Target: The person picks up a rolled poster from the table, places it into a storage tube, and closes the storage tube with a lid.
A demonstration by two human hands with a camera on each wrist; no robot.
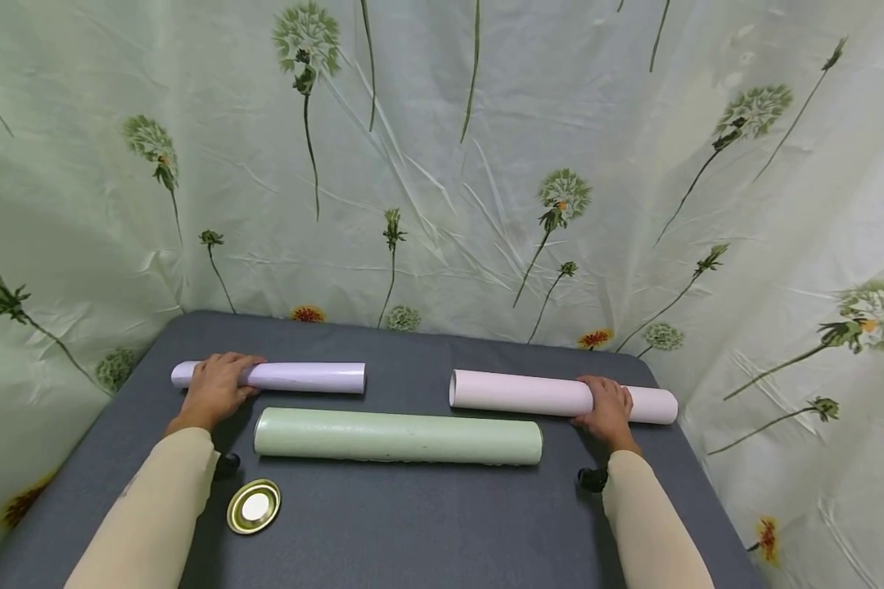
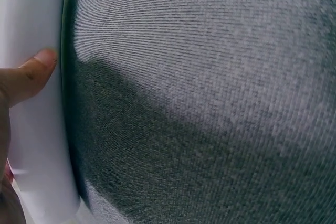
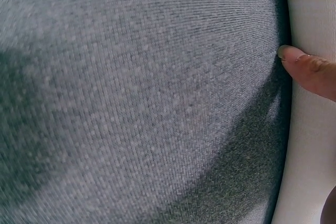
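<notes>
Near the table's [image 1: 412, 523] far edge, the left hand [image 1: 215, 390] has its fingers curled over a lilac paper roll [image 1: 305, 377]; the right hand [image 1: 606, 409] likewise grips a pink paper roll [image 1: 516, 392]. A green roll [image 1: 398, 436] lies between.

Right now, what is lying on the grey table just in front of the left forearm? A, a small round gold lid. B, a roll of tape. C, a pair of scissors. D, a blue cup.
A: the head view shows a small round gold lid lying flat on the grey table, near the left sleeve and just in front of the green tube.
</notes>
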